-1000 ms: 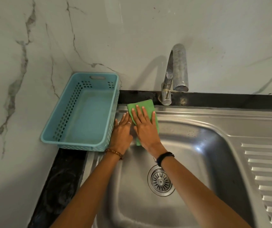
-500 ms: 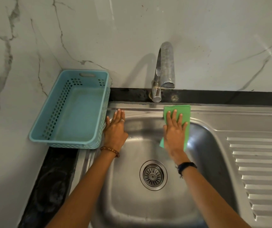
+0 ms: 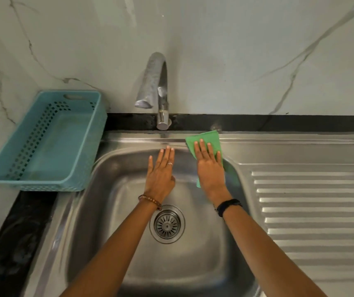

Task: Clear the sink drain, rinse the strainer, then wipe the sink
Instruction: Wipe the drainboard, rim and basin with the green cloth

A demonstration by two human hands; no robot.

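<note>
Now right hand [image 3: 209,170] flat, pressing green cloth [image 3: 206,140] on sink [image 3: 193,264] rim; left hand [image 3: 160,174] flat, empty.

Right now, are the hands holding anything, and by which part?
Nothing is gripped. The right hand presses flat on the middle of the green cloth at the sink rim; the left hand lies flat, empty.

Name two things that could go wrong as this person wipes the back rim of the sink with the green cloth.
1. The right hand presses the cloth with flat fingers only; it may bunch up or slide down into the sink.
2. The left hand braces flat on the shiny steel back wall; if that is wet, it might slip.
</note>
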